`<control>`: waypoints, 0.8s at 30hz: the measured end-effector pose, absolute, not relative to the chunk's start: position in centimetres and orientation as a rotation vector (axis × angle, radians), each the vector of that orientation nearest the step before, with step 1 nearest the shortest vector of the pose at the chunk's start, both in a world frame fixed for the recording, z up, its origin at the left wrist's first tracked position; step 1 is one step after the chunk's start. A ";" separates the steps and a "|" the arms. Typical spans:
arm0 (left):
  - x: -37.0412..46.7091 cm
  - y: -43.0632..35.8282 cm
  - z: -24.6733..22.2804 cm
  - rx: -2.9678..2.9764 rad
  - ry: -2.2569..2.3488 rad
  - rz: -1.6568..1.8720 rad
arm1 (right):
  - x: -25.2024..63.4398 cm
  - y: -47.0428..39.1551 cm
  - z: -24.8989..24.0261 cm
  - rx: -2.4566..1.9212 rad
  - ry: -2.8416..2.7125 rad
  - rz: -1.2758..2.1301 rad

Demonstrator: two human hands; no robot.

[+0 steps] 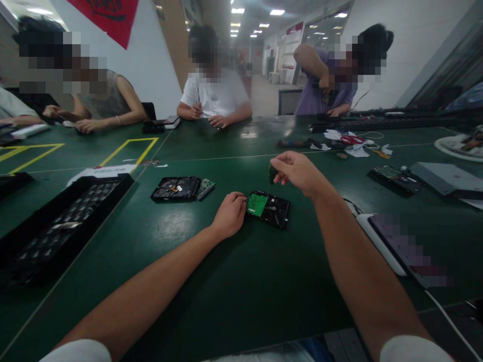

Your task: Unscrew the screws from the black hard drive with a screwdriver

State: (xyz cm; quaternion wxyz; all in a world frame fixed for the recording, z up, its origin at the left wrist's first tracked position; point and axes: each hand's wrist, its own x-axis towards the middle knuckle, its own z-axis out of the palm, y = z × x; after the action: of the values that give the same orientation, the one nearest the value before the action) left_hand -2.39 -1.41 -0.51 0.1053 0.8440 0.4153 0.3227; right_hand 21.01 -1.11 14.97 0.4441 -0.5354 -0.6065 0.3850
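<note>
A black hard drive (pixel 278 212) lies flat on the green table, its green circuit board (pixel 257 204) facing up. My left hand (pixel 231 213) grips the drive's left edge with bent fingers. Above the drive, my right hand (pixel 296 173) pinches the dark handle of a screwdriver (pixel 271 174). The thin shaft points straight down and its tip meets the drive near the board's right edge; the exact contact spot is too small to make out. To the left lies another hard drive (pixel 176 189), with a loose circuit board (pixel 206 189) beside it.
On the left is a long black tray (pixel 113 193) with compartments. A phone (pixel 407 246) rests on a white object (pixel 372 236) at right, near another drive (pixel 394 179) and a grey box (pixel 449 179). Scraps and tools (pixel 347 142) lie farther back. Several people sit across the table.
</note>
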 end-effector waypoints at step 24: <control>-2.3 -1.4 -0.5 2.491 1.214 0.961 | 21.1 -1.2 14.8 -1.313 -1.579 0.908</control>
State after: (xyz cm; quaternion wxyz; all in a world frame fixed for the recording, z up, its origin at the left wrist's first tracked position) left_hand -2.31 -1.42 -0.55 0.1040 0.8447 0.4117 0.3258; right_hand 21.10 -1.18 14.77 0.4333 -0.5270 -0.6337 0.3645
